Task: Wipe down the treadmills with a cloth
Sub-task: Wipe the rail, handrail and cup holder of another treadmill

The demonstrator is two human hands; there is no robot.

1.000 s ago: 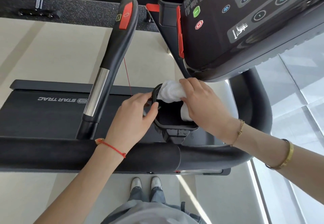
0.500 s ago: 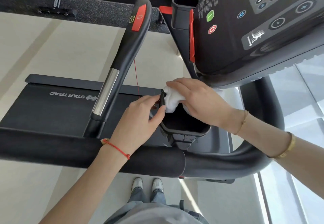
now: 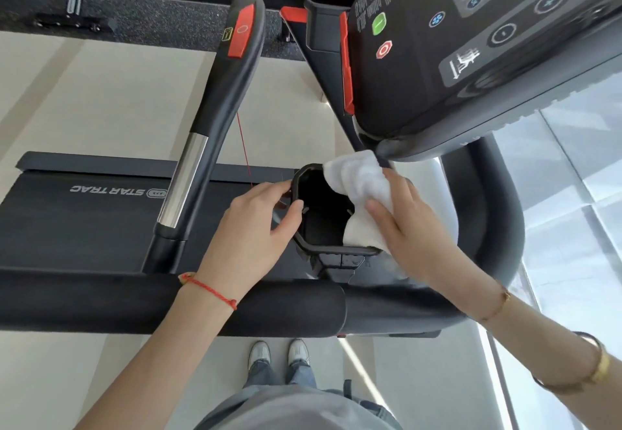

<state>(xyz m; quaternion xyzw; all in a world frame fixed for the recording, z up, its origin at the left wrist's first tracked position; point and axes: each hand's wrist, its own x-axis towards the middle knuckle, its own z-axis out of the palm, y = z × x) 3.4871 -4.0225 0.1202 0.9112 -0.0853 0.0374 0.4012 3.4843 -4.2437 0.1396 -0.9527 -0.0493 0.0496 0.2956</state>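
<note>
Plainly, in the head view, our right hand [image 3: 410,231] presses the white cloth [image 3: 361,187] over the right rim of the black cup holder [image 3: 304,244], fingers curled round the fabric; the open pocket lies directly to the hand's left, its long axis running away from us toward the console [image 3: 471,69]; our left hand [image 3: 255,227] pinches the holder's left rim, steadying it; the console overhangs close above the cloth and would crowd any upward stroke; the handrail [image 3: 215,120] stands clear to the left; the padded front bar [image 3: 168,305] crosses under both wrists.
</note>
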